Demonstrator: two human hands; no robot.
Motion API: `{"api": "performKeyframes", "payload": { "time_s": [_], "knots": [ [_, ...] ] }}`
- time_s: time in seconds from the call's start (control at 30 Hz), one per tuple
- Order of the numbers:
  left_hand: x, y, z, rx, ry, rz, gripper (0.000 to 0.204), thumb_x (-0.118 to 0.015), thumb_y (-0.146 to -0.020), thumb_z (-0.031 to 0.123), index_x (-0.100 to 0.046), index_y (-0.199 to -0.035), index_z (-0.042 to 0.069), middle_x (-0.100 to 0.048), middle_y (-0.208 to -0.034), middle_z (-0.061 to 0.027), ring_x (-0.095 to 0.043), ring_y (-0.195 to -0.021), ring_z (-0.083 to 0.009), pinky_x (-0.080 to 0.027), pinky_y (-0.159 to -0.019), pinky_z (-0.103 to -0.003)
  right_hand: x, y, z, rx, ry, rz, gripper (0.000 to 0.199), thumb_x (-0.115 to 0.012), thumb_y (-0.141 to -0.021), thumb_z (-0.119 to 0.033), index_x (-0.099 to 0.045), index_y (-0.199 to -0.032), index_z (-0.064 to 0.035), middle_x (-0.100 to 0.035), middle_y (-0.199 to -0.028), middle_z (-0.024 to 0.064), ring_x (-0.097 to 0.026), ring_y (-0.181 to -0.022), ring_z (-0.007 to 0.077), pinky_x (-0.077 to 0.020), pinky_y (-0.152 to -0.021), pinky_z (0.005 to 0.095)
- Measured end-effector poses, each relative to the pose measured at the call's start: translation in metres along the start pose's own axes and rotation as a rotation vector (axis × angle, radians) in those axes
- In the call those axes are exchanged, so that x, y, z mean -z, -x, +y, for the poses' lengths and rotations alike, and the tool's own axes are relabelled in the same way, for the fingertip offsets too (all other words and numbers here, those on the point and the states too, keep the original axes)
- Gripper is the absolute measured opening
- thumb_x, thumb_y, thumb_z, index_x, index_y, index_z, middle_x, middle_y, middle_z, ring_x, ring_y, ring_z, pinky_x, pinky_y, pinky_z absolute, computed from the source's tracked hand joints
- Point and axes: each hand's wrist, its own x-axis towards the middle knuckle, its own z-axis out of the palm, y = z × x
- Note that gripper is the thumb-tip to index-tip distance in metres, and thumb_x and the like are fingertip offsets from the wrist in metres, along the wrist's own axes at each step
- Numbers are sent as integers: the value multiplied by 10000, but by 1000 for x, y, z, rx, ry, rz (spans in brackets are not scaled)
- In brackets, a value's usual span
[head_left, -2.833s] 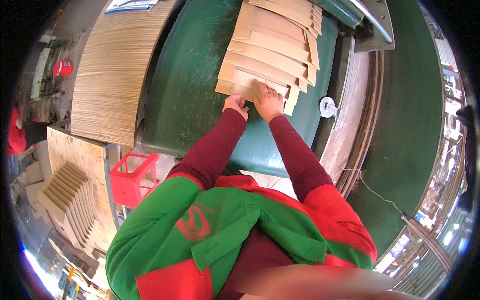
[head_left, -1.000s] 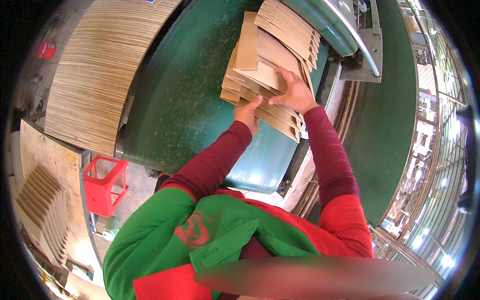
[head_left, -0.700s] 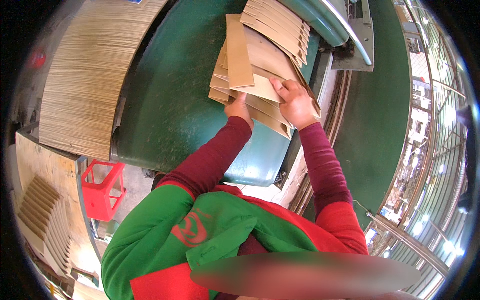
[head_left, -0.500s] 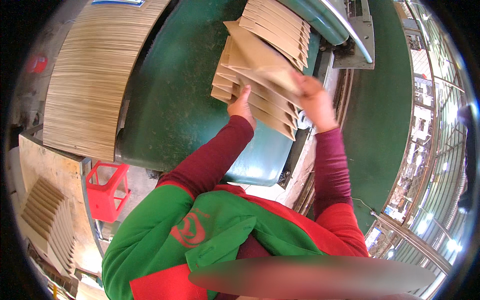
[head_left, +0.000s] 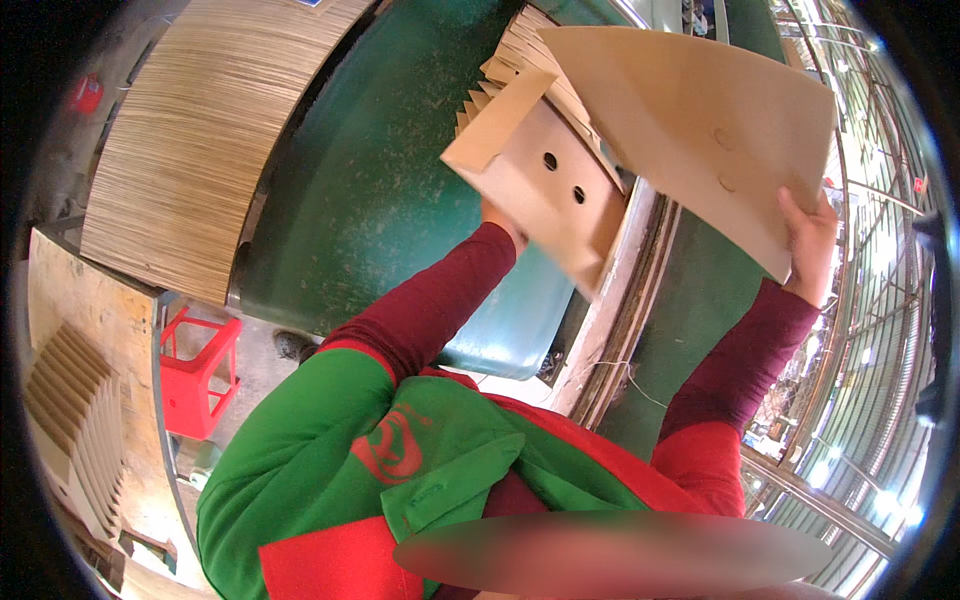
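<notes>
Cardboard sheet (head_left: 700, 130) was clamped in the right hand's (head_left: 812, 240) grip; left hand (head_left: 500, 218), mostly hidden, gripped a punched cardboard blank (head_left: 545, 190) above the green desk (head_left: 370, 190).

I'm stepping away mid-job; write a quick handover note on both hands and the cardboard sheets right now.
Right hand: raised, gripping the lower edge of one flat cardboard sheet, lifted clear of the pile.
Left hand: mostly hidden under a punched sheet with two holes, tilted up off the pile.
Pile: remaining sheets lie fanned on the green table. A large stack of board sits on the table's left.
Done: two sheets lifted off the pile.
Left: neither sheet set down anywhere yet; the rest of the pile untouched.
</notes>
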Motion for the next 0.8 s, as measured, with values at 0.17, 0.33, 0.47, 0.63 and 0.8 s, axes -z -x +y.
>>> {"api": "performKeyframes", "payload": {
  "time_s": [0.17, 0.33, 0.47, 0.63, 0.8],
  "knots": [
    [27, -11, -5, -97, -97, -2, 412, -463, -939, 390, -464, -1258, 128, -574, -1175, -54, -569, -1075, -249, -490, -877, -424, 43, 17, 15, -78, -74, 70, 344, -648, -823, -9, -570, -1155, 41, -648, -1016, 99, -606, -890, 149, -475, -784, 266],
    [31, -19, -11, -189, -88, -37, 432, -482, -933, 397, -462, -1266, 123, -566, -1182, -64, -581, -1043, -249, -496, -864, -434, 83, 48, 41, 3, -304, 354, 381, -677, -798, 12, -572, -1164, 26, -641, -1043, 109, -618, -887, 165, -486, -789, 274],
    [21, 2, -10, -291, -310, 132, 402, -480, -943, 338, -492, -1254, 82, -560, -1214, -94, -580, -1051, -271, -509, -880, -446, 130, 115, 63, -60, -383, 524, 395, -655, -808, 17, -550, -1189, 24, -629, -1076, 108, -615, -934, 182, -484, -852, 292],
    [13, 24, -5, -244, -472, 169, 449, -455, -945, 344, -451, -1302, 72, -508, -1306, -92, -532, -1125, -287, -454, -944, -495, 121, 266, 115, -255, -678, 876, 329, -596, -856, -10, -524, -1177, -15, -609, -1113, 88, -591, -998, 195, -477, -876, 347],
    [31, 5, 7, -211, -635, 150, 492, -458, -941, 356, -413, -1345, 79, -460, -1362, -86, -497, -1172, -300, -423, -973, -512, 41, 498, 127, -659, -1100, 1341, 362, -576, -875, -63, -482, -1225, -56, -596, -1130, 47, -573, -1019, 214, -468, -907, 396]
  ]
}}
